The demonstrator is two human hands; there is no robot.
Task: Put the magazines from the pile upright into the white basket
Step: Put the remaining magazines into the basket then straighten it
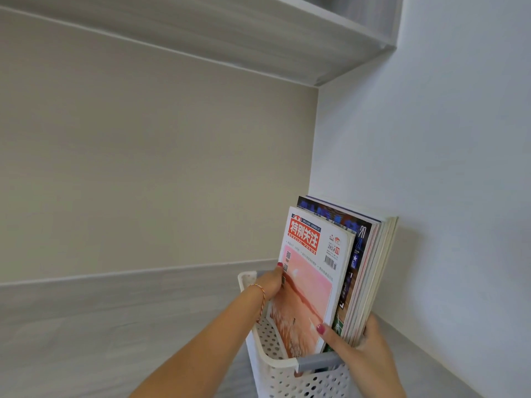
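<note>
We have both hands on the magazines as they stand in the white basket (287, 377), which sits on the grey counter (86, 326) in the corner, close to the pale blue wall (431, 168) and below an overhead shelf (258, 38). Our left hand (273, 285), a thin cord bracelet (260, 294) at its wrist, takes the left edge of the front magazine (310, 282), the one with the red masthead and pink cover, in a narrow grip with the thumb on the cover. Our right hand (362, 340) curls round the lower edge of the thicker stack of magazines (370, 268) behind it, thumb at the front, fingers at the back. The front magazine's lower part is already inside the perforated wall of the basket, beside the grey handle (319, 361); the stack leans slightly toward the wall, and we cannot tell whether its foot has reached the bottom. We judge this to be the seating step: the magazines are in, upright or nearly so, and being squared together. The next move, as we read it, calls for pressing the front magazine flush against the stack, settling both to the bottom, then easing each grip away slowly enough that nothing slumps. No pile shows in view, so we cannot say how many are left.
</note>
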